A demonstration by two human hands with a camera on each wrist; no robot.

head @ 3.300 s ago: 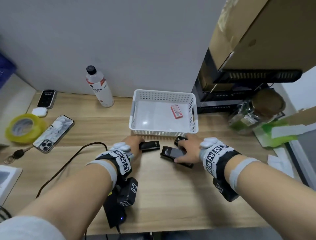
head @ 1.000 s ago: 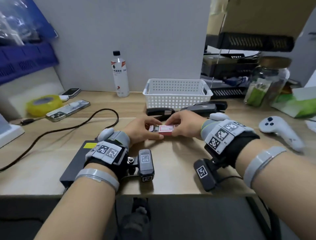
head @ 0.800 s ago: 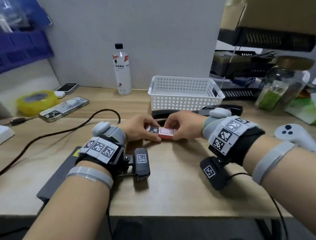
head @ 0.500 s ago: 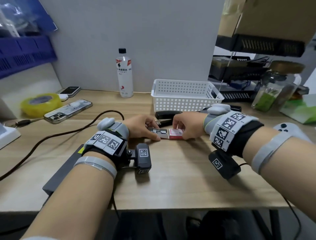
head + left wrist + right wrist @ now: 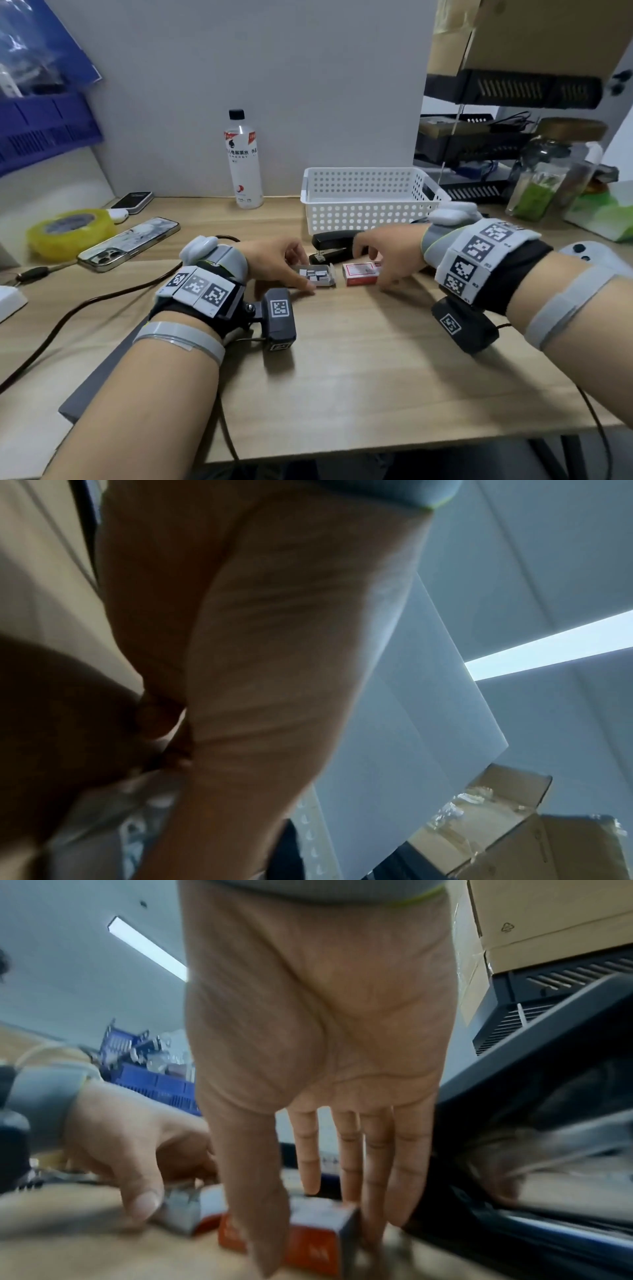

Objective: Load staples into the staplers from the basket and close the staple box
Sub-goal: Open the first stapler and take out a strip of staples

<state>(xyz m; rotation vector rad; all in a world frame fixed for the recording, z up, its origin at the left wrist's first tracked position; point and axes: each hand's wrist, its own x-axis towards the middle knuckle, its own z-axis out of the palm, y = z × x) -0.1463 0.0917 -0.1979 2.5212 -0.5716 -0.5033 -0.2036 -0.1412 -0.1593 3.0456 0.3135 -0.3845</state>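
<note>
Spilling is the nearest danger: the grey tray (image 5: 317, 275) of the staple box lies pulled right out of its red sleeve (image 5: 361, 274), both flat on the desk (image 5: 342, 370) about midway between its front and back edges, just apart from each other. The left hand (image 5: 274, 262) pinches the tray at its left end, thumb at the near side, with short strips of staples (image 5: 314, 273) loose inside. A tilt or a jerk would likely scatter them across the wood, and broken strips would feed badly.

The right hand (image 5: 383, 255) straddles the sleeve, thumb before it and fingers behind, extended rather than curled; I judge it released or just touching, so the light sleeve could slide if knocked.

Behind them a black stapler (image 5: 334, 244) lies by the basket (image 5: 370, 198), close to its front wall. Another dark stapler shows beside the right fingers in the right wrist view. Whether either is open for loading I cannot tell; forcing a strip into a shut one would jam it.
</note>
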